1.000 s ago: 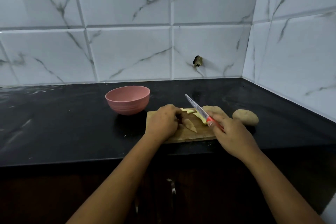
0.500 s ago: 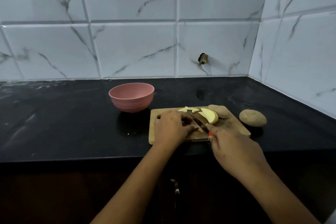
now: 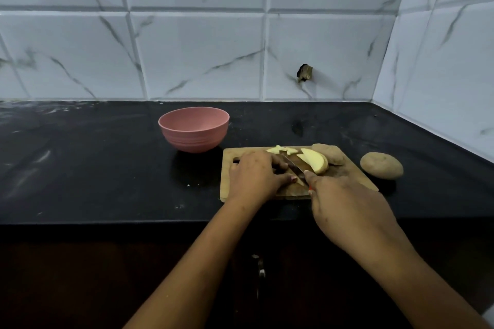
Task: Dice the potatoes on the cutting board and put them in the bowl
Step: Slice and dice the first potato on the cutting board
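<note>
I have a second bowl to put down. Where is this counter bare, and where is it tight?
Bare counter runs left of the pink bowl, and behind the cutting board toward the tiled wall. Tight: the board, under left hand, right hand, knife and potato slices, with a whole potato beside it.

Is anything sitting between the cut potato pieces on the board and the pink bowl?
Nothing visible. The cut pieces lie at the board's far edge, and only bare counter separates the board from the bowl to its left. The left hand and the right hand's knife work nearer the person, off that line.
</note>
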A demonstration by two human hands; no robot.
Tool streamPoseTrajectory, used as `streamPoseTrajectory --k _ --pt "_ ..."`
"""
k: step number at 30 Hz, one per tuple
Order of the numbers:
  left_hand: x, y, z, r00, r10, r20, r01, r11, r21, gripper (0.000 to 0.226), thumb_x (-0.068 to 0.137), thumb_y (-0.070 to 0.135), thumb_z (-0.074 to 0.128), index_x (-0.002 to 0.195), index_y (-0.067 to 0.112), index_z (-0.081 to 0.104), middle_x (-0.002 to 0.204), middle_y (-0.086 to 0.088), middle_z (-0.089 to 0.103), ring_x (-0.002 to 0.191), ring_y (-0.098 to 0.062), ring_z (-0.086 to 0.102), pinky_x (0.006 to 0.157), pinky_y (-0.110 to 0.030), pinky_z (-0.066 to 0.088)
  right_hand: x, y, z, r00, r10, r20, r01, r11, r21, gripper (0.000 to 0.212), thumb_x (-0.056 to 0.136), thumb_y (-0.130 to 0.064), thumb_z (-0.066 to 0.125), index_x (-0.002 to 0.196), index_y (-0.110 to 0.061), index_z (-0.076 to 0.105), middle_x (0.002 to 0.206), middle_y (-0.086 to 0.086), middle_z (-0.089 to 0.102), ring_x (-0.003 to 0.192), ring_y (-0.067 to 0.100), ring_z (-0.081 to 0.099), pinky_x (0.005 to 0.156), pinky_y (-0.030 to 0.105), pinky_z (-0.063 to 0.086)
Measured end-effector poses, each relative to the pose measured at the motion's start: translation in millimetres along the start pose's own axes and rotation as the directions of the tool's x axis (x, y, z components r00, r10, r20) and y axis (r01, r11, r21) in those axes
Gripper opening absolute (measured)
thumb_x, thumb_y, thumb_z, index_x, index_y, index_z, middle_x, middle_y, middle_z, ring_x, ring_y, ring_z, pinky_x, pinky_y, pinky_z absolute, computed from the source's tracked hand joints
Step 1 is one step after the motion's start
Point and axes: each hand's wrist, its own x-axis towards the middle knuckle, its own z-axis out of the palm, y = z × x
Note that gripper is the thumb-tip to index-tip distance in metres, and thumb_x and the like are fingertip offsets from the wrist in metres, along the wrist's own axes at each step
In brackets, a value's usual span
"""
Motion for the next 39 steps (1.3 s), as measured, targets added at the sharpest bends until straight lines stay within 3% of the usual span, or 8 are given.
streamPoseTrajectory --k 6,9,12,17,24,28,33,39 --pt "-3 -1 0 0.999 -0.016 -0.038 0.014 0.999 -0.048 0.020 0.079 0.045 0.072 0.095 0.033 0.072 0.094 0.013 0.071 0.098 -0.006 0.061 0.087 -0.035 0.049 18 -17 1 0.999 -0.001 0.034 0.003 0.998 -0.067 0.045 0.098 -0.016 0.046 0.141 -0.024 0.039 0.108 0.000 0.060 0.078 0.015 0.048 0.064 0.027 0.040" --pt "-7 -1 -1 0.999 -0.005 -0.047 0.004 0.999 -0.042 0.028 0.078 0.045 0.073 0.103 0.034 0.070 0.102 0.014 0.069 0.102 -0.005 0.059 0.090 -0.035 0.048 0 -9 5 1.000 -0.023 0.015 0.023 0.998 -0.052 0.054 0.100 -0.020 0.045 0.149 -0.027 0.025 0.111 0.000 0.059 0.088 0.015 0.056 0.059 0.025 0.038" --pt "-9 1 -2 0.998 0.013 -0.063 -0.014 1.000 -0.012 0.038 0.078 0.047 0.071 0.115 0.038 0.063 0.108 0.017 0.066 0.109 -0.006 0.055 0.095 -0.038 0.045 -25 -1 4 0.999 -0.045 -0.006 0.045 0.999 -0.017 0.059 0.101 -0.024 0.043 0.151 -0.032 0.014 0.099 -0.005 0.056 0.077 0.009 0.052 0.053 0.022 0.036" --pt "-11 3 -3 0.999 0.025 -0.021 -0.024 0.997 0.074 0.035 0.083 0.048 0.060 0.118 0.045 0.061 0.113 0.011 0.065 0.111 -0.014 0.053 0.095 -0.040 0.044 -25 12 -14 1.000 -0.022 0.007 0.021 0.999 0.025 0.038 0.103 -0.032 0.033 0.140 -0.040 0.037 0.113 -0.005 0.058 0.087 0.012 0.056 0.064 0.028 0.042" --pt "-14 -1 -5 0.999 0.035 -0.041 -0.035 0.999 0.011 0.029 0.084 0.031 0.059 0.112 0.024 0.067 0.109 0.004 0.067 0.109 -0.017 0.056 0.094 -0.037 0.046 -7 26 -1 0.996 0.077 -0.047 -0.064 0.969 0.238 0.039 0.102 -0.034 0.033 0.140 -0.043 0.041 0.114 -0.006 0.057 0.085 0.013 0.055 0.064 0.032 0.045" --pt "-14 -4 -8 0.997 0.025 -0.072 -0.026 0.999 -0.020 0.016 0.085 0.022 0.063 0.099 0.016 0.068 0.099 0.003 0.068 0.099 -0.013 0.059 0.086 -0.029 0.047 -5 24 5 1.000 0.018 0.015 -0.022 0.927 0.374 0.038 0.102 -0.033 0.038 0.138 -0.036 0.048 0.113 -0.008 0.058 0.091 0.008 0.055 0.079 0.035 0.052" --pt "-13 -3 -10 0.997 0.028 -0.075 -0.034 0.996 -0.078 0.013 0.085 0.020 0.068 0.097 0.020 0.071 0.090 0.008 0.065 0.082 -0.005 0.055 0.076 -0.019 0.042 -6 20 4 0.997 0.064 -0.050 -0.047 0.958 0.283 0.040 0.102 -0.036 0.034 0.140 -0.040 0.042 0.124 -0.007 0.054 0.095 0.011 0.055 0.076 0.033 0.051" --pt "-10 -2 -11 0.998 -0.017 -0.060 0.012 0.997 -0.082 0.015 0.086 0.022 0.068 0.100 0.021 0.075 0.102 0.004 0.071 0.095 -0.009 0.058 0.084 -0.021 0.044 -7 -2 1 0.997 0.001 -0.074 0.015 0.977 0.211 0.042 0.102 -0.037 0.032 0.145 -0.039 0.035 0.120 -0.004 0.059 0.095 0.012 0.057 0.071 0.030 0.051"
